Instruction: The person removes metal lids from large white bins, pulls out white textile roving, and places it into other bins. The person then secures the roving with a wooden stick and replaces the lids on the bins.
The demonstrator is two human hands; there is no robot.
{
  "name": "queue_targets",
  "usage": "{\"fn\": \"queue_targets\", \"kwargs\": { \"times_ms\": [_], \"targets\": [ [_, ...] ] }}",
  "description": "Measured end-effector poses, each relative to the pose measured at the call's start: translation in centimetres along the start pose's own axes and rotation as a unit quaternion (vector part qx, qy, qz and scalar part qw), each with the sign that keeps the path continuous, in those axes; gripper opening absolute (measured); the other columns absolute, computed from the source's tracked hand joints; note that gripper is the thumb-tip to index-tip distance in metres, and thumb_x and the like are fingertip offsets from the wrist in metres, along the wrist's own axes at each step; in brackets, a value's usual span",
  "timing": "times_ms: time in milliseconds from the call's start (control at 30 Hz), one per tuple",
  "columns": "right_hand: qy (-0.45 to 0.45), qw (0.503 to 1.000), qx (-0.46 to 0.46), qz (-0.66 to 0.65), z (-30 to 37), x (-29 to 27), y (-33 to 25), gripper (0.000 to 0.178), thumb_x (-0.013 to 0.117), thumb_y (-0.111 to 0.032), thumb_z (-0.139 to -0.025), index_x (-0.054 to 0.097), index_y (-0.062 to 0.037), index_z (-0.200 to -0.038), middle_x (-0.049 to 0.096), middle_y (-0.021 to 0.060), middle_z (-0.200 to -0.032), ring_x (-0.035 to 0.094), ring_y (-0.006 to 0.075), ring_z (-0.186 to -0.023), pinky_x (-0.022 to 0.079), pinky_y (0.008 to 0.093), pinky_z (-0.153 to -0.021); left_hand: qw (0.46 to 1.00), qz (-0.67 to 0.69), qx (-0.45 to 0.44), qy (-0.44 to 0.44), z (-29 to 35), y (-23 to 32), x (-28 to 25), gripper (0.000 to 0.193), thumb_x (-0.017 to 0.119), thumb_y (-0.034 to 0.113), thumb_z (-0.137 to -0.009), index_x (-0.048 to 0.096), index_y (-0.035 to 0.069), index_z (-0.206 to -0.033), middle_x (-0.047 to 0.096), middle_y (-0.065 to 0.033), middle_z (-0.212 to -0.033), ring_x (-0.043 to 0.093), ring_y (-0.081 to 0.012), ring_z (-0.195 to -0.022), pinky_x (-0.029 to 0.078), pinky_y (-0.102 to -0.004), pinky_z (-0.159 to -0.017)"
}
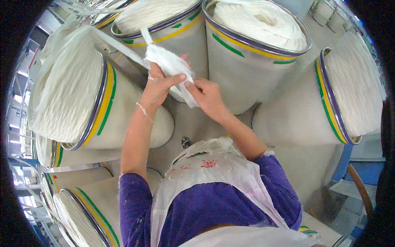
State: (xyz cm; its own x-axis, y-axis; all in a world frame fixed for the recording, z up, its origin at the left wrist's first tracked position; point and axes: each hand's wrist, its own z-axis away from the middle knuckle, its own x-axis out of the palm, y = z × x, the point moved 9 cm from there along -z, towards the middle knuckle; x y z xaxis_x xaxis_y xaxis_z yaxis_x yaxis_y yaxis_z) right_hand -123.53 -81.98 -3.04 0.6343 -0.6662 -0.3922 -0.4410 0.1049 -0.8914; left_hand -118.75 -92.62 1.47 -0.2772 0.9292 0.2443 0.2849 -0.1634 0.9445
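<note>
A white cotton sliver (170, 61) lies spread out flat between my two hands. Its loose end hangs down between them, and strands run up and left toward the cans. My left hand (158, 87) is under the sliver, fingers behind it and thumb pressed on top. With thumb and bent fingers my right hand (207, 96) pinches the sliver's edge close to the left thumb. The left fingers are partly hidden behind the fibre. A thin wisp of fibre clings around my left wrist.
Tall pale cans with yellow and green bands and coiled sliver surround me: a left can (123, 107), a far can (181, 39), a far-right can (251, 61) and a right can (300, 103). More cans (98, 206) stand at the lower left. Blue-grey equipment (362, 164) is at right.
</note>
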Motion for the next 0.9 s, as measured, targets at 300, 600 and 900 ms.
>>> {"fn": "queue_targets", "kwargs": {
  "times_ms": [300,600,900],
  "targets": [
    [0.155,0.92,-0.35,0.082,8.5,-17.1,-15.1,0.037,0.061,-0.019,-0.085,0.054,-0.0023,-0.117,0.054,0.0165,-0.119,0.05,0.0281,-0.112,0.039,0.0358,-0.095,0.992,0.039,-0.089,0.086,-0.1,-0.1,-5.1,0.041,0.052,-0.012,-0.077,0.038,-0.005,-0.115,0.057,-0.0201,-0.113,0.058,-0.0289,-0.105,0.046,-0.0366,-0.094],
    [0.243,0.831,-0.481,0.138,10.5,-22.1,-17.6,0.027,0.057,-0.015,-0.087,0.057,-0.0015,-0.111,0.058,0.0135,-0.106,0.054,0.0207,-0.095,0.043,0.0306,-0.08,0.992,0.031,-0.104,0.071,-1.1,0.9,-6.0,0.041,0.047,-0.007,-0.084,0.043,-0.008,-0.124,0.056,-0.0189,-0.12,0.054,-0.0291,-0.113,0.043,-0.0395,-0.098],
    [0.167,0.866,-0.452,0.133,3.1,-15.3,-14.0,0.019,0.053,-0.011,-0.089,0.059,-0.0007,-0.104,0.061,0.0106,-0.092,0.058,0.0133,-0.078,0.046,0.0254,-0.066,0.996,-0.08,-0.024,0.014,-2.4,3.9,-3.9,0.093,0.054,-0.018,-0.069,0.0,0.009,-0.139,0.047,-0.0201,-0.128,0.062,-0.0346,-0.094,0.053,-0.0424,-0.082]
  ]
}}
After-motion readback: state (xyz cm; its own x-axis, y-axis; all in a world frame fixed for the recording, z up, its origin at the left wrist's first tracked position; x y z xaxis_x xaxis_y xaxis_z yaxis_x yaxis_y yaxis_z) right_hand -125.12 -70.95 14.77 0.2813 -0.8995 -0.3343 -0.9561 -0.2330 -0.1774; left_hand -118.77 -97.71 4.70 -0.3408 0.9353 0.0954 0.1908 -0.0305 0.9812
